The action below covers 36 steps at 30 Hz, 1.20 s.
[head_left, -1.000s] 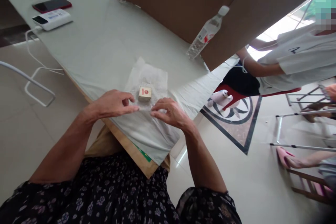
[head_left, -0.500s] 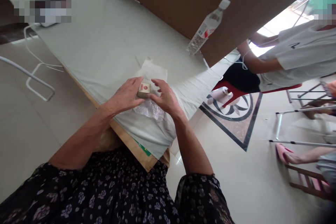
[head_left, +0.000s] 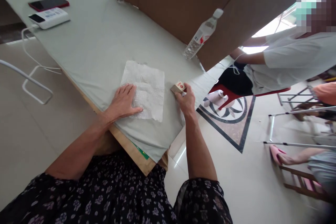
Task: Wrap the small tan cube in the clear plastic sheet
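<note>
Left hand [head_left: 123,103] lies palm down on near left part of bumpy white sheet [head_left: 151,91], thumb stretched out wide, other fingers only slightly spread; right hand [head_left: 187,103] pinches small printed box [head_left: 179,86] between thumb and fingers — box is right of the sheet and apart from it, at the right side of the cloth-covered table [head_left: 91,45], can't tell if it touches the cloth. Clear bottle [head_left: 201,36] farther back right, beside brown cardboard [head_left: 170,1] — white device [head_left: 52,17] and dark phone [head_left: 49,3] far left
</note>
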Tool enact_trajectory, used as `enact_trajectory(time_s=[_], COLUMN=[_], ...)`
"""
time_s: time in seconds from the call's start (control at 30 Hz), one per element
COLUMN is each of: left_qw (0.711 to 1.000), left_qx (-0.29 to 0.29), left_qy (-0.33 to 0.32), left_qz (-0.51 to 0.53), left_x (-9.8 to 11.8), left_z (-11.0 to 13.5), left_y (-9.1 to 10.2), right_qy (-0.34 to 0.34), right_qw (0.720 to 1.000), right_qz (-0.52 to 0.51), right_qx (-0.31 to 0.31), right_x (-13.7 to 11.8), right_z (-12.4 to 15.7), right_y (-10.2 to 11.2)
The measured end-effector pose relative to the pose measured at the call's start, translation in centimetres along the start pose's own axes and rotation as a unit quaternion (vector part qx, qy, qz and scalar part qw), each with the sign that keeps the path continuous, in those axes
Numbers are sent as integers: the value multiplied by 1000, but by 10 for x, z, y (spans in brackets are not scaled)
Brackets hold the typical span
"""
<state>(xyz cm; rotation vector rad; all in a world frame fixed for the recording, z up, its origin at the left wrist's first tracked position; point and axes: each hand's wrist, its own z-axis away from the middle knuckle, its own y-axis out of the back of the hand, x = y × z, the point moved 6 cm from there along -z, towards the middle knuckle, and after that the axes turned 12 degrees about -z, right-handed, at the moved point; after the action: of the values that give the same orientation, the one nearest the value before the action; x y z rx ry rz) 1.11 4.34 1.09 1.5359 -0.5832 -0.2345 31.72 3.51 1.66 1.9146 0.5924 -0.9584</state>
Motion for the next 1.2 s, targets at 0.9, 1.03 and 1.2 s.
enact_trajectory(time_s=[0.9, 1.03, 1.2], left_qw=[999, 999, 998], left_qx=[29, -10, -12], left_qy=[-38, -38, -46], left_qz=[-4, -24, -29], left_x=[14, 10, 6], left_z=[-10, -9, -6], left_y=[13, 0, -4], right_qy=[146, 161, 151], right_qw=[938, 945, 988], right_qz=[95, 56, 33], right_qx=[-299, -280, -15], right_x=[-66, -65, -45], right_z=[78, 79, 54], right_y=[-84, -80, -29])
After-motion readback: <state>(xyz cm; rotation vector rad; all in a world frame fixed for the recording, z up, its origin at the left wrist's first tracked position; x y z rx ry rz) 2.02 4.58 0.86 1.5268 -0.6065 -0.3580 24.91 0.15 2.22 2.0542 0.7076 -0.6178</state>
